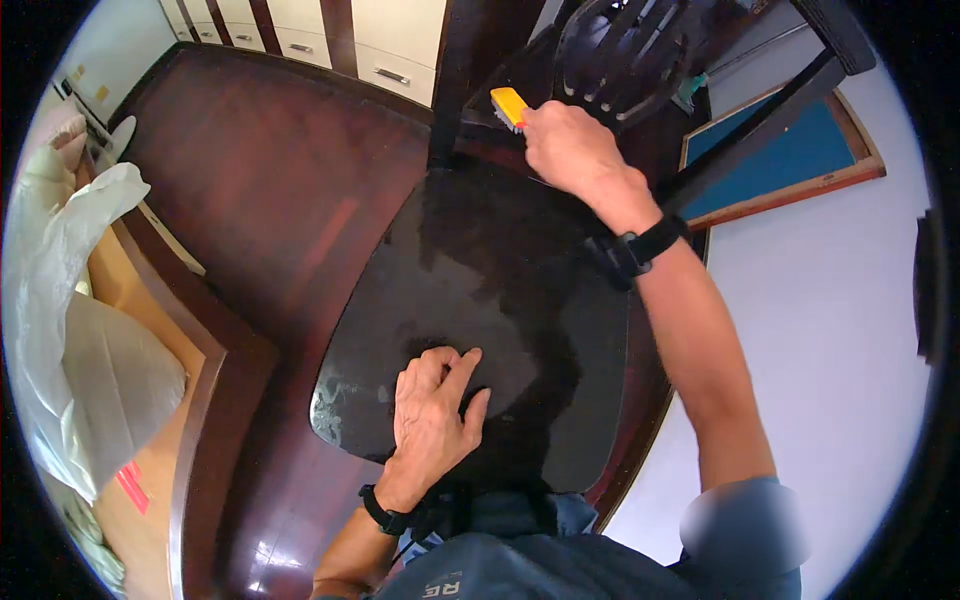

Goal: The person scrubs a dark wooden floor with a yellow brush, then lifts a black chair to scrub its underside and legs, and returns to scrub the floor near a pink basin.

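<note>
A yellow scrub brush [509,103] with greyish bristles is in my right hand [572,148], whose fingers are closed around its handle. The hand is over the far edge of a dark wooden chair's seat [470,270], by the chair's back. Near the front of the seat rests my left hand [437,405], fingers loosely bent and thumb apart, with nothing in it. Pale, wet-looking marks [330,405] show on the seat's front left corner. My right palm hides most of the brush handle.
Dark chair posts [765,130] rise beyond the seat. Another slatted chair back [625,50] stands behind them. At left is a wooden cabinet edge [190,420] with a plastic bag [120,360]. A blue framed board [780,150] leans at the right wall; pale drawers [395,75] line the back.
</note>
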### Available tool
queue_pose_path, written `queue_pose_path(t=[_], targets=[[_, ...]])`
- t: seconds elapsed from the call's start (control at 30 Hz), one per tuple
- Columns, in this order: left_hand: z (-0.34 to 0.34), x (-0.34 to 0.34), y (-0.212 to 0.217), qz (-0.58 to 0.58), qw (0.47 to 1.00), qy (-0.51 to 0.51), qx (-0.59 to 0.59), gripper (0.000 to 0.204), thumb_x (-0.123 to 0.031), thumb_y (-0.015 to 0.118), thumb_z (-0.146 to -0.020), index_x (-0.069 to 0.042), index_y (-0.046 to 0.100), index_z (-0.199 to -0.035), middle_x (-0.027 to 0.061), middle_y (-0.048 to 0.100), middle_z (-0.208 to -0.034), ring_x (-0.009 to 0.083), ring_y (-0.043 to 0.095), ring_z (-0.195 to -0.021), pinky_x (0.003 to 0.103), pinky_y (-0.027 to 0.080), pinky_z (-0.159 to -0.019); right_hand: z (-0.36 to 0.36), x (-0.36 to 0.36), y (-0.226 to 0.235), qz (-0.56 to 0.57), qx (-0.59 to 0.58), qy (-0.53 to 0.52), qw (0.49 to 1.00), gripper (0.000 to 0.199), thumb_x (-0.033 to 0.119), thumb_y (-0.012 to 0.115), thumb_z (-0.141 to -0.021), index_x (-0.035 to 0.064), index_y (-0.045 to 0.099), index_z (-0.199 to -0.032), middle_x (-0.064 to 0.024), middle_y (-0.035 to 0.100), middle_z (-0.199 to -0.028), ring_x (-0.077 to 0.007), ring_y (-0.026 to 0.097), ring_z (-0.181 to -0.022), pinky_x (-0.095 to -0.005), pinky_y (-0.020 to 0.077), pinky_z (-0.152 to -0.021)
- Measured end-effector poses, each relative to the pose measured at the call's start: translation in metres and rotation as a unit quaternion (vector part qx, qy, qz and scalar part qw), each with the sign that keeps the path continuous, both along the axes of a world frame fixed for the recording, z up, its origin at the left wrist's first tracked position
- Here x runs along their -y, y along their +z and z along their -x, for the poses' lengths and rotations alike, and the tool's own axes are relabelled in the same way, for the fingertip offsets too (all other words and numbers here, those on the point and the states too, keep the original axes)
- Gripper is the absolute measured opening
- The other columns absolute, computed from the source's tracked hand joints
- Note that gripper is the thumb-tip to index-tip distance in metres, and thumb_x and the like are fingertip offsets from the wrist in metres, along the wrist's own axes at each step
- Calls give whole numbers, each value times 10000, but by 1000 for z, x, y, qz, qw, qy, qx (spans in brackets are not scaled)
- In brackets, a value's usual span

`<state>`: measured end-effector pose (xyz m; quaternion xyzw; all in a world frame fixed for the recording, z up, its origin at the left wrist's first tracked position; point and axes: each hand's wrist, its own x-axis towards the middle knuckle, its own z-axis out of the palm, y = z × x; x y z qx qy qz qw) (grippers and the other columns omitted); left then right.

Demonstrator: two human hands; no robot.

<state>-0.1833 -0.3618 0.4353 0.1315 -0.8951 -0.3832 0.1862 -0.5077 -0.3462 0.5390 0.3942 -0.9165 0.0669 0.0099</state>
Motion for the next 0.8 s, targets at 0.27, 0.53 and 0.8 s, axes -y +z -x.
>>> queue_pose_path(t=[0.27, 0.53, 0.8], targets=[[4, -6, 0, 14, 1000, -5, 11, 512, -112, 824, -770, -45, 693, -1260, 110, 587, -1123, 302, 580, -995, 421, 458, -858, -24, 19, -18, 105, 75, -4, 992, 309, 192, 559, -1024, -61, 736, -1035, -306, 719, -955, -464, 714, -927, -519, 574, -859], [4, -11, -1, 52, 998, 0, 24, 520, -133, 817, -782, -68, 694, -1282, 101, 578, -1111, 294, 570, -998, 416, 454, -862, -39, 17, -30, 177, 99, -29, 979, 246, 151, 610, -940, -60, 731, -967, -301, 722, -931, -476, 716, -928, -540, 578, -858], [2, -18, -4, 93, 995, 13, 41, 519, -138, 788, -788, -69, 691, -1293, 147, 591, -1105, 324, 569, -988, 439, 458, -892, -80, 42, -51, 267, 172, -73, 946, 432, 185, 634, -931, -151, 560, -1192, -360, 701, -969, -514, 709, -967, -551, 580, -884]])
